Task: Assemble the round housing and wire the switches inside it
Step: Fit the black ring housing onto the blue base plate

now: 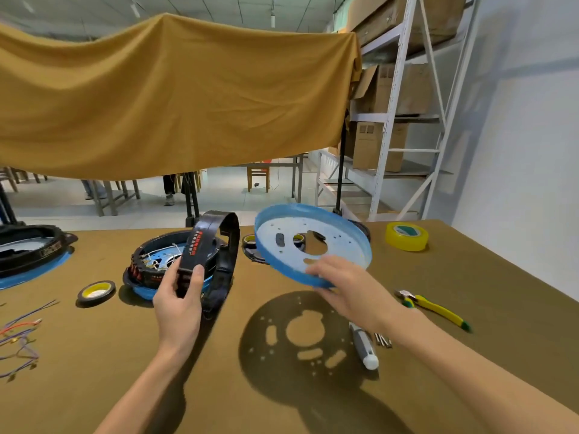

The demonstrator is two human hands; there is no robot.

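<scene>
A mustard cloth [175,95] hangs across the far side, above a table [470,292] covered in brown fabric. White metal shelving [404,98] with cardboard boxes stands at far right.

Above the table right of centre, the round blue-rimmed plate [300,242] is held tilted in the air, its pale perforated face with a central cut-out turned toward the camera; its shadow falls on the table below. The right hand [341,283] grips its near rim, fingers lying over the inner face.

At far left a black-and-blue round housing [31,252] lies partly out of view. Left of centre, another housing [163,264] rests on the table, with white wires and switches showing inside it. Over its right side stands the black ring band [219,245], upright on edge, with red print on its outer face. The left hand [178,296] pinches the band's near end, thumb on the outside.

A yellow tape roll [406,236] sits at far right. Yellow-handled pliers [434,308] lie near the right forearm, and a grey-and-white screwdriver [363,346] lies just below it. A small tape roll [95,291] sits left of the wired housing, and loose coloured wires [22,336] lie at the near left edge.
</scene>
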